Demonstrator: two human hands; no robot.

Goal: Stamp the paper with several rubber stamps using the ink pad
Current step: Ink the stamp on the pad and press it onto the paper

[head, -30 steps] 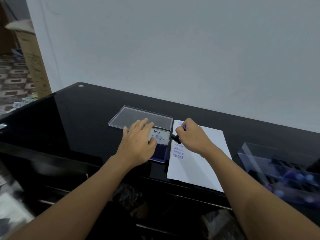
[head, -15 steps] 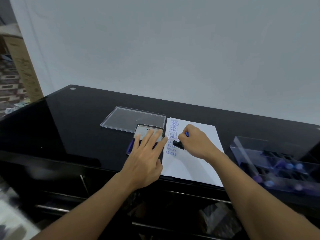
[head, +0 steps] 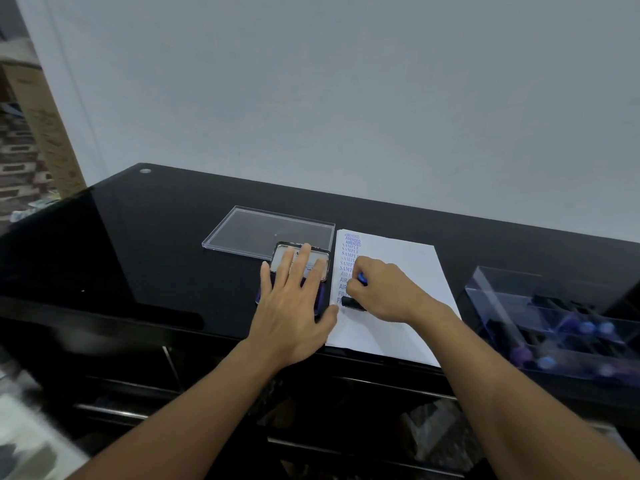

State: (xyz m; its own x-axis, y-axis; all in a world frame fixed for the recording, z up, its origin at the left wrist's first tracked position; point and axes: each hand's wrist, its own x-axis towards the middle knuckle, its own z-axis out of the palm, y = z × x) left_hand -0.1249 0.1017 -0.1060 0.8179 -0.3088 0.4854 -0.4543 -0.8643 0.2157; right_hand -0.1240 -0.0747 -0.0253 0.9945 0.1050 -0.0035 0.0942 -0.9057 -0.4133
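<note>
Head view: with the right hand (head: 384,292) pinching the rubber stamp (head: 351,302) onto the paper (head: 398,258) and the flat left hand (head: 294,306) on the ink pad (head: 320,301), the unheld paper could slip, smearing ink.

A: Light?
B: Dim, even, bluish; soft sheen on the black desk (head: 156,237) at far left.
A: Sharpness?
B: Centre crisp; near corners and the clear box (head: 519,292) at right smear; edges bow.
</note>
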